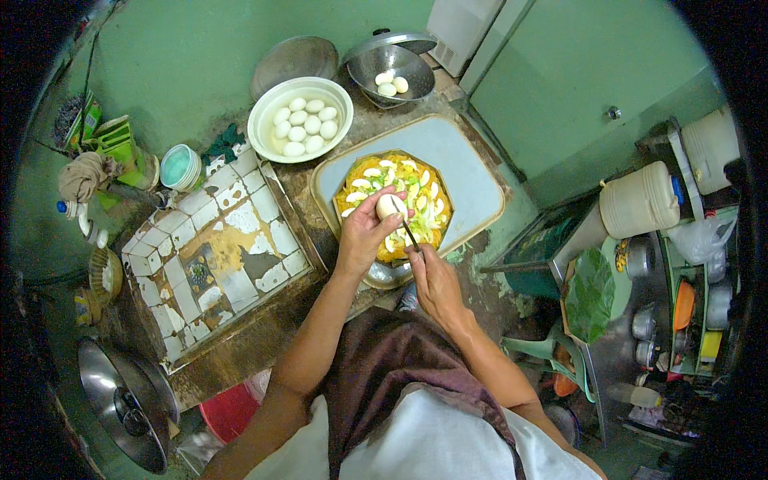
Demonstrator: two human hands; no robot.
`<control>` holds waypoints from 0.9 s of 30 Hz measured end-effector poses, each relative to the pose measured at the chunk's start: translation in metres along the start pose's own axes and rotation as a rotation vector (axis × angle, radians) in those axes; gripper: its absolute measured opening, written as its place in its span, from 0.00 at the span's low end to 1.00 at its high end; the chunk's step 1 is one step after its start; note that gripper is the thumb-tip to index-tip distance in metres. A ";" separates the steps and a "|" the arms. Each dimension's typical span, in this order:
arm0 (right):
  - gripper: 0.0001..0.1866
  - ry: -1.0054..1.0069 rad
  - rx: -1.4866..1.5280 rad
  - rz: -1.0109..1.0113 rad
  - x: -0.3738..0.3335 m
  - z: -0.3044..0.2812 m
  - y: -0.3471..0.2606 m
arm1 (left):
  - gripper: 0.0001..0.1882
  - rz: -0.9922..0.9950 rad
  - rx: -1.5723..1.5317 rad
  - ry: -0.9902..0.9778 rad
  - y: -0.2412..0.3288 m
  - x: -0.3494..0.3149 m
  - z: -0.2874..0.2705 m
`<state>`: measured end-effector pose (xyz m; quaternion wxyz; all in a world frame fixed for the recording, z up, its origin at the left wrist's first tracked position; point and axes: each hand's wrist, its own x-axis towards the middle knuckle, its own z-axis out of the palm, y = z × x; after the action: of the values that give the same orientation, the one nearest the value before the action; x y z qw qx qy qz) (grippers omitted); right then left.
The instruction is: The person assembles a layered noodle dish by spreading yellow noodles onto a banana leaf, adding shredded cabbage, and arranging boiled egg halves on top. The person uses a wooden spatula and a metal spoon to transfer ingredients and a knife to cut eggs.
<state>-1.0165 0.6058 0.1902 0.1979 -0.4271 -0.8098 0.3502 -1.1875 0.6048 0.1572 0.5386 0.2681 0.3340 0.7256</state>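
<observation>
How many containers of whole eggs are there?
2: the white basin behind the tray's left side, and the metal pan to its right. Others may be hidden.

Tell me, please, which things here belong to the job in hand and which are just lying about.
In the job, it seems: egg in the left hand; knife in the right hand; egg-topped food; white bowl of eggs.

Apparently just lying about: stacked bowls; red basin; green leaf.

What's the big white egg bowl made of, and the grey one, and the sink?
The white bowl looks like plastic: smooth, softly shiny. The grey bowl seems metal: dark, with bright glints. The sink seems glazed tile: white squares, badly worn.
</observation>
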 end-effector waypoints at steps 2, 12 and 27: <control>0.14 -0.008 -0.002 -0.004 0.002 0.003 0.003 | 0.28 -0.028 0.038 0.014 0.001 -0.001 0.000; 0.12 -0.036 -0.060 -0.112 0.017 0.022 0.010 | 0.26 -0.062 -0.088 0.093 0.000 -0.013 -0.009; 0.18 -0.201 0.077 0.090 0.010 0.034 0.012 | 0.31 -0.121 -0.292 0.258 -0.016 -0.049 -0.033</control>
<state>-1.0362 0.6049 0.1590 0.1159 -0.4179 -0.7914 0.4308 -1.1887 0.5549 0.1227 0.5673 0.0715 0.3071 0.7608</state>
